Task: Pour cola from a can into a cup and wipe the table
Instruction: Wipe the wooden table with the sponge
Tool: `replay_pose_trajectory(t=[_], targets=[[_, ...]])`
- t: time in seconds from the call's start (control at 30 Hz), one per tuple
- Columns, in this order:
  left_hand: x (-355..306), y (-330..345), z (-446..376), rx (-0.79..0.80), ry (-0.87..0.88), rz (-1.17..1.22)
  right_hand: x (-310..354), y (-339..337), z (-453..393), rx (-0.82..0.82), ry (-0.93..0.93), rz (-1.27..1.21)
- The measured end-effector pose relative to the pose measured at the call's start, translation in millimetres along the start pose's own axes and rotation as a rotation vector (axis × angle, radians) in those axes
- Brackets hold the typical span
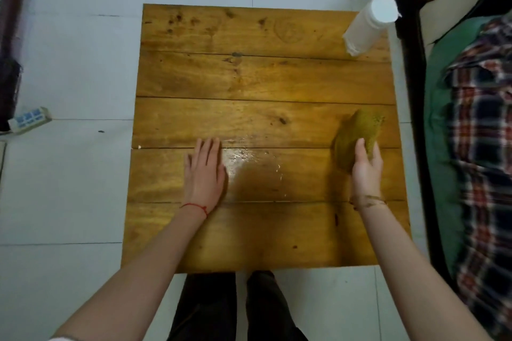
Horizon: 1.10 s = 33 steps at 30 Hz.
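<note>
plaid cloth (482, 147) on green bedding (437, 130) — small box (30, 117) on floor

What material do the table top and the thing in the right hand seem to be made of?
Table top: wood planks, apparently varnished; grain, knots, seams and a glossy sheen show. Cloth gripped by the right hand: probably coarse olive-brown fabric or a scouring pad; rough, matte, bent.

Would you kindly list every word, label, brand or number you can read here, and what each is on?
No text can be read.
White bottle on the wooden table: no print visible.
Small box on the floor: blue panels, too blurred to read.
Cloth in the right hand: no print visible.
</note>
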<state>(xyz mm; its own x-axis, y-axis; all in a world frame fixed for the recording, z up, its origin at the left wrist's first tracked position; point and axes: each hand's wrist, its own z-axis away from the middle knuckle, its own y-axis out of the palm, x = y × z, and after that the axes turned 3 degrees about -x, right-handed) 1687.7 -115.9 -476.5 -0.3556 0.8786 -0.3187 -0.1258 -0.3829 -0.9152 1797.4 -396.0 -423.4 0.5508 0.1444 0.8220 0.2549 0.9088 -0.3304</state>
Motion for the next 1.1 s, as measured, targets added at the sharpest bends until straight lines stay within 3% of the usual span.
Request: replay_pose_trajectory(t=[0.2, 0.43, 0.57, 0.87, 1.1], targets=[[-18.1, 44.8, 58.2, 0.007, -0.036, -0.012, -75.8, -55.1, 24.1, 0.043, -0.353, 0.455], [-29.8, 74.2, 88.0, 0.016, -0.024, -0.017, -142.4, -38.0, 65.2, 0.413, -0.557, 0.709], [-31.6, 80.7, 87.9, -0.025, -0.02, -0.018, -171.1, -33.1, 82.9, 0.476, -0.69, 0.958], [-28.8, 100.4, 47.0, -0.128, 0.012, -0.087, -187.2, -22.0, 45.4, 0.391, -0.937, 1.258], [-12.4, 104.0, 8.0, -0.183, -0.002, -0.117, -148.6, 42.7, -1.2, 0.112, -0.746, 1.153]])
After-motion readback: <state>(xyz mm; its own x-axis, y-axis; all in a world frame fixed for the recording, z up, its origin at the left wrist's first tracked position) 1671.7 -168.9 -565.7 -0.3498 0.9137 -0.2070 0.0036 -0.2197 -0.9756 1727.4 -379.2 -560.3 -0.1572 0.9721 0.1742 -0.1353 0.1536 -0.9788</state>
